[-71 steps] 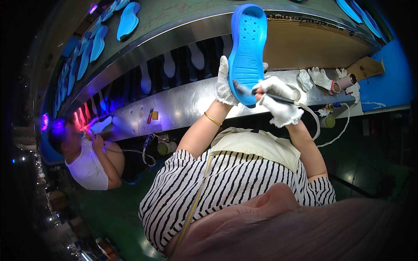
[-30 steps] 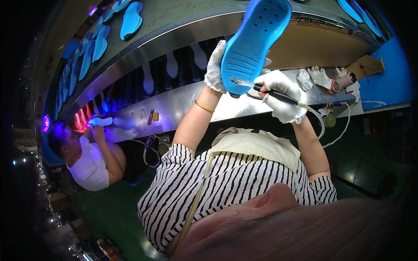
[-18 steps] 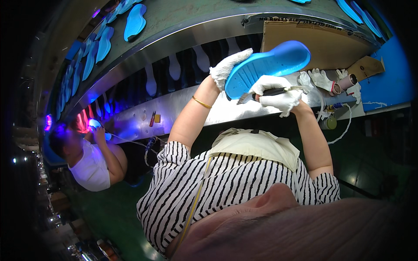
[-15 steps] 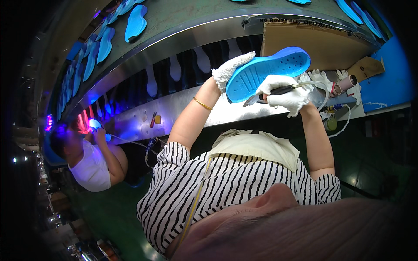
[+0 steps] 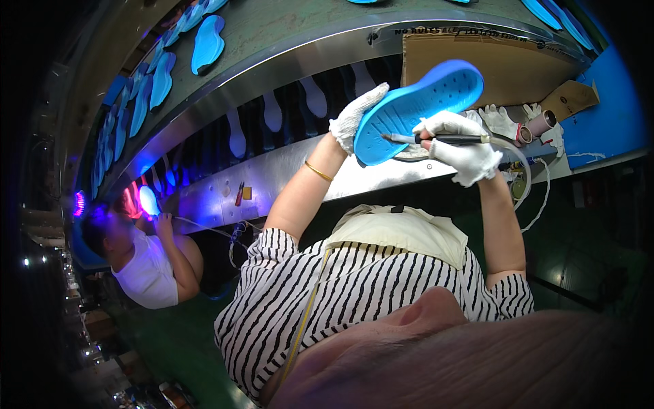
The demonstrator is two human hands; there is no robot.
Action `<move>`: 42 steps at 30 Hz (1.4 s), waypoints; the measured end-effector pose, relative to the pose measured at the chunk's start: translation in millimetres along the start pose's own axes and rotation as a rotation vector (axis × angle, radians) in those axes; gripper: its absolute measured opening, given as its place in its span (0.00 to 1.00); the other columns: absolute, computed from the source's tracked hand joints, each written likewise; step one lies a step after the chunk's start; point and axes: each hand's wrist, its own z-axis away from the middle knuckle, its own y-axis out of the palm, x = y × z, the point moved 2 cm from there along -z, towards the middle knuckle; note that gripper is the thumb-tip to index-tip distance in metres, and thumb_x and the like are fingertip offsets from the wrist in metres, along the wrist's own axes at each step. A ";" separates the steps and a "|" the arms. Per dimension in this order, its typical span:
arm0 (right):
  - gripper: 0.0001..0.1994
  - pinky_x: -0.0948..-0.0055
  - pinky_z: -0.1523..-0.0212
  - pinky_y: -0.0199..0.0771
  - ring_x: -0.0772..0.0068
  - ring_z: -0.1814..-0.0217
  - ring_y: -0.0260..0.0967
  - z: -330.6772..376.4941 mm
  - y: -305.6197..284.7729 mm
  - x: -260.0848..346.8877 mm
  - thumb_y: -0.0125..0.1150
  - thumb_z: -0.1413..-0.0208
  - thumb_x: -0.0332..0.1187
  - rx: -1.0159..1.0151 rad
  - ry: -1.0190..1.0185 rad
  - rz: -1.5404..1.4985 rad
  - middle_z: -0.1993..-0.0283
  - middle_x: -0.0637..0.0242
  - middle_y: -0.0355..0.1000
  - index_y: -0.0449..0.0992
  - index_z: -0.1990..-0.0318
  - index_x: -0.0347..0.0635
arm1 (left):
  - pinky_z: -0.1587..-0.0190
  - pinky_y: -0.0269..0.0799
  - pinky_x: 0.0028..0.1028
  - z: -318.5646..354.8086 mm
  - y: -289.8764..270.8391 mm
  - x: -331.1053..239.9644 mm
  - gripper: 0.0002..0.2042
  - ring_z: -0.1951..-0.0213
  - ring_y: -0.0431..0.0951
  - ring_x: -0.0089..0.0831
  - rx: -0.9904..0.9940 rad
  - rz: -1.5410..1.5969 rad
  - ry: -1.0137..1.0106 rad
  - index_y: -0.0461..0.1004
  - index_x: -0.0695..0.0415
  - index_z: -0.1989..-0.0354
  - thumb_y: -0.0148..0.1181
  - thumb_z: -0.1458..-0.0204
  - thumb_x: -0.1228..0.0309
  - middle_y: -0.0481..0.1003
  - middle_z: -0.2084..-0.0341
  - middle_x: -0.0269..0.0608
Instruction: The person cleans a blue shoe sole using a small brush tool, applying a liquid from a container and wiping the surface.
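My gloved left hand (image 5: 357,121) grips a bright blue shoe sole (image 5: 428,95) by its near left end and holds it tilted above the metal bench. The sole has a raised rim, with small holes and grooves on its inner face. In my gloved right hand (image 5: 464,151) is a brush (image 5: 458,139) with a dark handle, a pale tube running from its rear end. Its bristles are over the sole's left part and look to be at the inner surface. The right fingers are closed round the handle; some left fingers are hidden behind the sole.
Blue soles (image 5: 208,44) lie along the green conveyor belt (image 5: 286,24). Below it, more soles (image 5: 272,111) rest in a dark rack. Cardboard (image 5: 477,71), white gloves (image 5: 499,123) and a cylindrical cup (image 5: 541,123) are at right. Pliers (image 5: 239,193) lie on the bench; a co-worker (image 5: 146,262) sits at left.
The brush has come over the sole's inner face, its bristles now showing there. The sole has tilted further, its far end higher, and my left hand has shifted slightly left.
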 end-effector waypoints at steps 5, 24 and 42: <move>0.04 0.78 0.62 0.71 0.79 0.64 0.71 11.3 45.9 -10.0 0.63 0.52 0.23 0.012 0.008 0.192 0.67 0.67 0.75 0.77 0.67 0.37 | 0.47 0.71 0.48 -4.6 2.8 14.6 0.34 0.51 0.73 0.58 0.254 0.322 0.185 0.61 0.65 0.40 0.40 0.41 0.44 0.69 0.49 0.63; 0.05 0.76 0.60 0.74 0.80 0.63 0.72 10.0 25.1 -13.8 0.64 0.50 0.23 -0.078 -0.006 -0.111 0.65 0.65 0.76 0.76 0.65 0.35 | 0.44 0.69 0.44 10.8 8.6 39.0 0.36 0.51 0.73 0.53 0.238 0.390 0.233 0.57 0.65 0.37 0.40 0.42 0.43 0.68 0.47 0.59; 0.07 0.76 0.52 0.74 0.76 0.54 0.72 -6.4 -6.4 -23.3 0.61 0.51 0.18 -0.177 -0.042 0.029 0.62 0.64 0.76 0.75 0.64 0.36 | 0.49 0.75 0.45 32.7 -3.7 40.8 0.34 0.53 0.76 0.50 0.100 0.179 0.242 0.59 0.65 0.39 0.47 0.43 0.46 0.70 0.49 0.58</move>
